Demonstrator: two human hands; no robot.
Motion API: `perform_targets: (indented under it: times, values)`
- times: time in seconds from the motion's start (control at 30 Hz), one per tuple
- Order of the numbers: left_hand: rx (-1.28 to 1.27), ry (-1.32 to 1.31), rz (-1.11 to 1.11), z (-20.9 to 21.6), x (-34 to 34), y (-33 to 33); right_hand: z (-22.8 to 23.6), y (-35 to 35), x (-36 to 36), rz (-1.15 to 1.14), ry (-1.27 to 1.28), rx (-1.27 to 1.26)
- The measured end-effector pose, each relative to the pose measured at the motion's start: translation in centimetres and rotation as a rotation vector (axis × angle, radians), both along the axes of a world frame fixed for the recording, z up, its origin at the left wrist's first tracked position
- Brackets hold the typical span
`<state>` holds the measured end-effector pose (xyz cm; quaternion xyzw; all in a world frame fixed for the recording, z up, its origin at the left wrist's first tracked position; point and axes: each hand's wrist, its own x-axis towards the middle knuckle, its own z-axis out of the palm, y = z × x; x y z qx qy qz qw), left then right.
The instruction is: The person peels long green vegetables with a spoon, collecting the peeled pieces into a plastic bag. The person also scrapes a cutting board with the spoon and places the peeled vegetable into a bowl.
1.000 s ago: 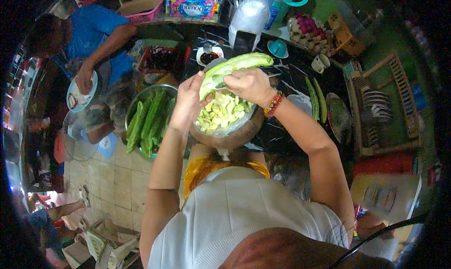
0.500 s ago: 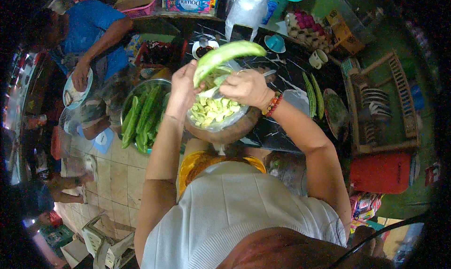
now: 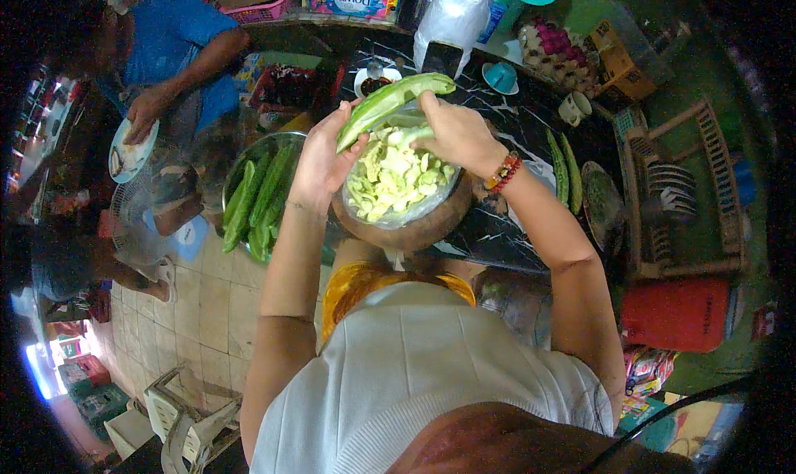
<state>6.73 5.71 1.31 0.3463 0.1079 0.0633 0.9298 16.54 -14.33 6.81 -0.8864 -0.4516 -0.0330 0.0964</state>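
Observation:
My left hand (image 3: 326,155) is closed around the lower left end of a long, partly peeled green gourd (image 3: 396,105), which slants up to the right. My right hand (image 3: 464,138) is curled near the gourd's upper end, thumb close to it. A pale green piece shows at its fingertips, but I cannot make out what it is. Below both hands, pale yellow-green cut pieces (image 3: 394,180) lie in a clear plastic bag (image 3: 406,218) in a round brown bowl (image 3: 404,238).
Left of the bowl, a metal basin (image 3: 286,134) holds several long green gourds (image 3: 257,196). Two more gourds (image 3: 564,171) lie right on the black marbled counter (image 3: 489,238). Beyond stand a wooden dish rack (image 3: 680,184) and mug (image 3: 573,108). A person in blue (image 3: 178,43) holds a plate (image 3: 133,155).
The gourd has come lower and turned, showing a greener side. My right hand has shifted up and right along it, uncovering more of the cut pieces.

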Motion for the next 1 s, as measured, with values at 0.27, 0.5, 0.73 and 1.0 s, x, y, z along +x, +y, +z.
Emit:
perform_targets:
  times: [0.27,0.5,0.73,1.0]
  values:
    - [-0.268,-0.047,-0.104,-0.1,-0.6,0.9,1.8,0.2,0.8,0.043,0.350,0.128]
    - [-0.093,-0.173,-0.024,0.8,-1.5,-0.4,3.9,1.3,-0.5,0.198,0.094,0.247]
    - [0.042,-0.167,0.073,2.5,-1.6,-2.7,5.5,4.7,-2.4,0.213,-0.381,-0.104]
    - [-0.032,-0.083,0.027,3.2,-1.8,-3.2,5.3,4.4,-3.1,0.387,-0.340,-0.080]
